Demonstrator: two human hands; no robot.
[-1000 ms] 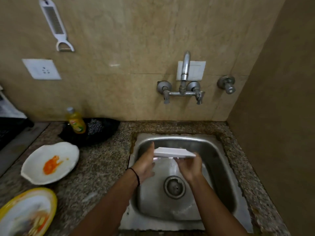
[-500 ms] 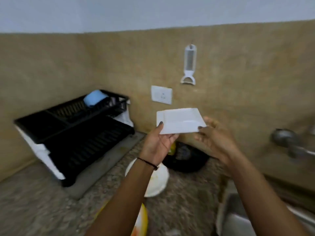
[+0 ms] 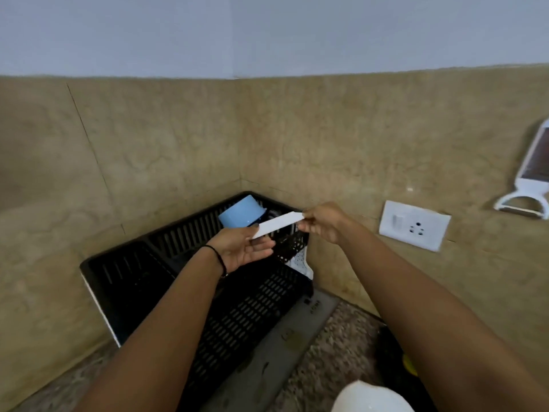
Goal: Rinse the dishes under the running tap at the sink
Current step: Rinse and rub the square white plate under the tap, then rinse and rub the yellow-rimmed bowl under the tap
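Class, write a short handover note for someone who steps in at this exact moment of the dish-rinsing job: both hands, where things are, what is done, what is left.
Left hand: pinches the near end of the white dish, palm up.
Right hand: pinches the far end of the same dish.
The dish is held edge-on over the black rack, not yet set down. A blue bowl already sits upturned in the rack's back corner.
Done: nothing here shows the rinsing itself; the sink and tap are out of view.
Left: set the dish in the rack. A white plate waits on the counter at the bottom edge, probably next for rinsing.
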